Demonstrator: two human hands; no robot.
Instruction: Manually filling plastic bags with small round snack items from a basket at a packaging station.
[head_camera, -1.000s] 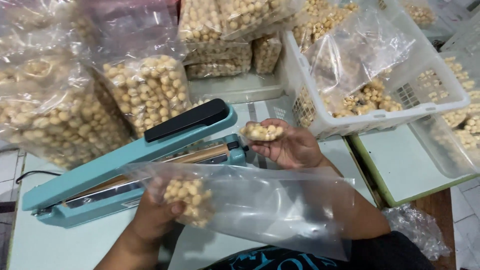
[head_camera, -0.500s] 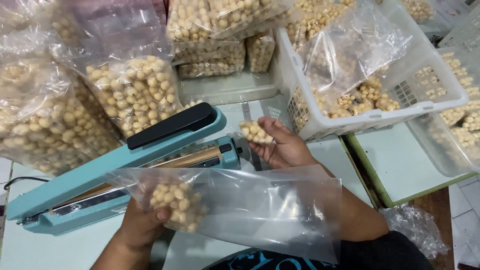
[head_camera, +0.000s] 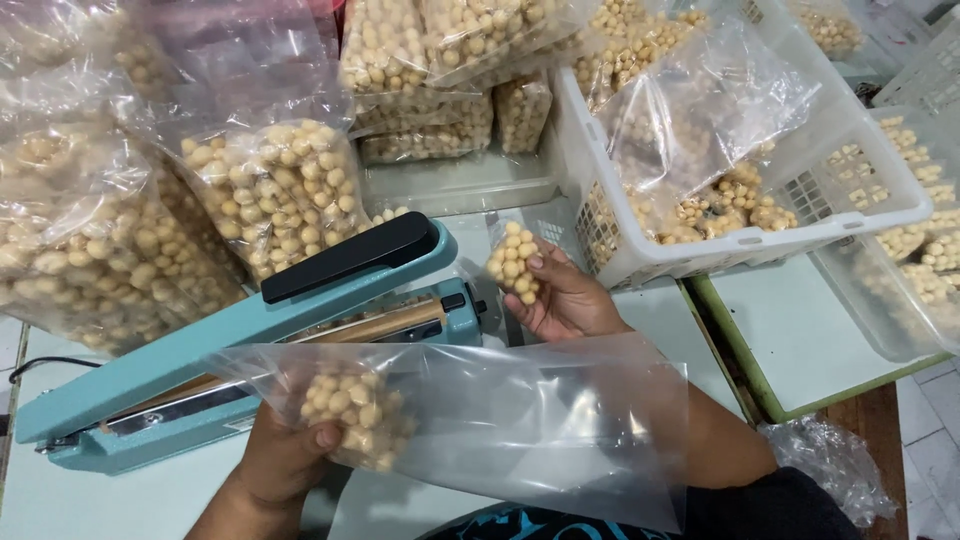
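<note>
My left hand (head_camera: 285, 458) grips the closed end of a large clear plastic bag (head_camera: 520, 425) that lies across my lap, with a clump of pale round nuts (head_camera: 355, 410) bunched at that end. My right hand (head_camera: 560, 295) is raised above the bag and holds a small clear packet of the same nuts (head_camera: 514, 262) upright between thumb and fingers. Just behind both hands stands a teal impulse sealer (head_camera: 250, 340) with a black handle (head_camera: 350, 255), its arm lifted.
Big bags of nuts (head_camera: 270, 195) pile up at the left and back. A white slotted basket (head_camera: 740, 235) with loose nuts and plastic bags sits at the right on a white table with a green rim (head_camera: 760, 385). Crumpled plastic (head_camera: 830, 465) lies lower right.
My right hand has turned the small packet from lying flat on the palm to standing upright in the fingers. The left hand and big bag have shifted slightly left.
</note>
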